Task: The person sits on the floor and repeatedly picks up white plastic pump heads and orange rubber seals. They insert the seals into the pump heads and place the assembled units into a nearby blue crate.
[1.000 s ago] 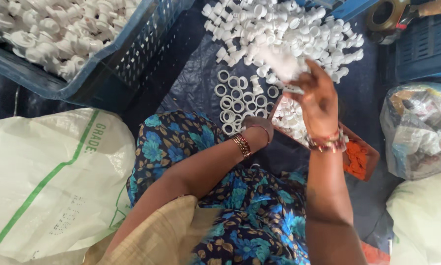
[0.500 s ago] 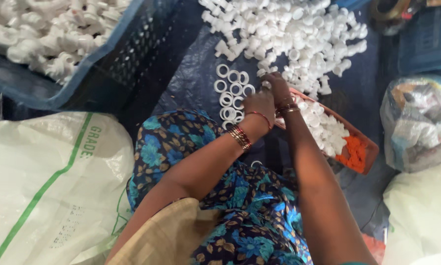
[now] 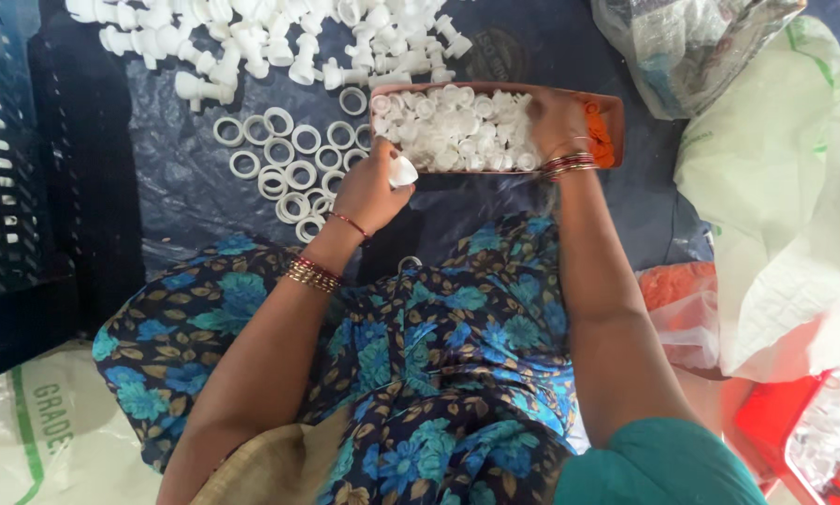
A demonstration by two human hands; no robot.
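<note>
My left hand [image 3: 371, 190] is closed around a small white plastic piece [image 3: 402, 170], held just in front of an orange tray [image 3: 611, 117]. The tray is full of small white plastic caps [image 3: 457, 131]. My right hand [image 3: 556, 122] rests in the right part of that tray, fingers among the caps; whether it grips any is hidden. Several white plastic rings [image 3: 289, 159] lie on the dark sheet left of my left hand. Beyond them sits a heap of white plastic fittings [image 3: 280, 37].
A dark blue crate [image 3: 13, 178] stands at the left. White sacks [image 3: 785, 206] and a clear plastic bag [image 3: 691, 42] lie at the right. A red container [image 3: 813, 440] sits at the bottom right, a printed white sack [image 3: 36, 440] at the bottom left.
The view has shifted, so the tray now lies straight ahead. My right hand has come down from the heap of fittings into the tray. My left hand now holds a white piece.
</note>
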